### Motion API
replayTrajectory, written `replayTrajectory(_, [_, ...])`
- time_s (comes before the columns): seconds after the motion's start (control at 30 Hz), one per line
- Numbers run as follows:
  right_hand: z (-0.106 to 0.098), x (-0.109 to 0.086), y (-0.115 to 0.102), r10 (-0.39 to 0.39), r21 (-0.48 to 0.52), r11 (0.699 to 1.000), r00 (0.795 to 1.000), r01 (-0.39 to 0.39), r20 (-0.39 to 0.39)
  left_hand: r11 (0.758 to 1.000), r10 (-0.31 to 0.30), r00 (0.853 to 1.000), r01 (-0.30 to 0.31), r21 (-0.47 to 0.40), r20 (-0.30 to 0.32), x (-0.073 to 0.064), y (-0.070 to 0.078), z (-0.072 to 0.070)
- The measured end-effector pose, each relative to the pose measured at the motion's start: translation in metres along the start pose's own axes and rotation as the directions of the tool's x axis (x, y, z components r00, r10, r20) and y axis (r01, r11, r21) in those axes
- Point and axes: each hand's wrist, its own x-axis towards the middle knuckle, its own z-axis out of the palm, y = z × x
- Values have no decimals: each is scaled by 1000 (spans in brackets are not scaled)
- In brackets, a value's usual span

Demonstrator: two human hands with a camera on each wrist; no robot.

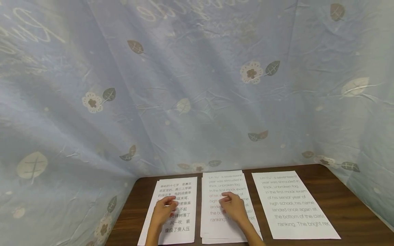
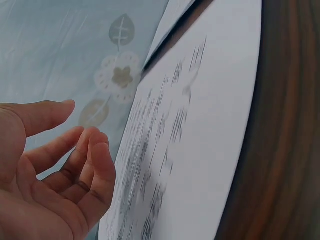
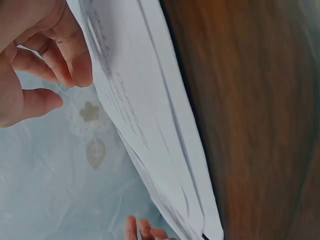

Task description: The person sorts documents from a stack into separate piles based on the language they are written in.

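My left hand [image 1: 163, 211] is over the left sheets of paper [image 1: 184, 222], which carry large printed Chinese characters. In the left wrist view the left hand [image 2: 65, 175] has loosely bent fingers and a gap between thumb and fingertips, with nothing held. My right hand [image 1: 235, 207] is over the middle stack of paper [image 1: 215, 227], printed with English text. Seen from the right wrist, the right hand [image 3: 42, 60] has relaxed, bent fingers, its thumb apart, and holds nothing. Both hands hide some of the printed lines.
A third sheet [image 1: 290, 205] with English text lies to the right on the dark wooden table [image 1: 335, 194]. Beyond the table and along its sides hangs a pale blue cloth [image 1: 209, 133] with leaf and flower prints. Paper edges in the middle stack are slightly offset.
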Motion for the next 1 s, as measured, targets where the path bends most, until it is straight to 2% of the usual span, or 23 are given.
replayTrajectory(0.33, [-25, 1, 7, 26, -35, 999, 999, -27, -47, 999, 45, 997, -44, -26, 55, 1, 8, 31])
replayTrajectory(0.7, [-47, 2, 18, 50, -78, 995, 995, -57, -87, 998, 58, 994, -55, -38, 97, 0, 17, 52])
replayTrajectory(1.0, [-66, 3, 26, 80, -86, 992, 993, -87, -88, 997, 61, 989, -54, -53, 133, -1, 22, 68])
